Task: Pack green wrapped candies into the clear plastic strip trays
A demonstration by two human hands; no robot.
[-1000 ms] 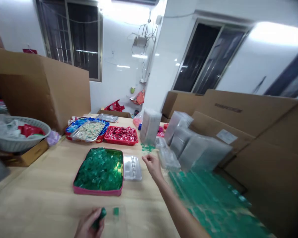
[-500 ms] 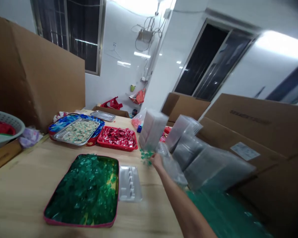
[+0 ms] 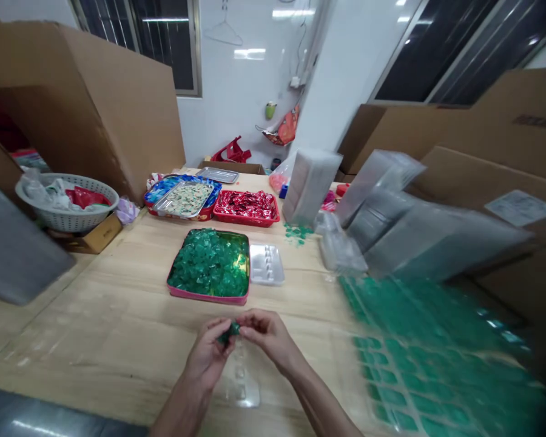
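In the head view, my left hand is closed on several small green translucent pieces, partly hidden by the fingers. My right hand meets it from the right, thumb and fingers pinched at the edge of the same pieces. Below both hands a clear plastic blister tray lies on the table, its upper part covered by them. Just beyond sits a pink-rimmed tray heaped with green translucent pieces. Another clear blister tray lies against its right side.
Filled green blister trays spread over the right side. Behind them stand stacks of clear trays and cardboard boxes. Loose green pieces lie near one stack. A red tray of red packets and a grey basket are farther off.
My right hand has come back from the loose green pieces by the clear stack to the near middle of the table. My left hand has come into view, and the camera has tilted down.
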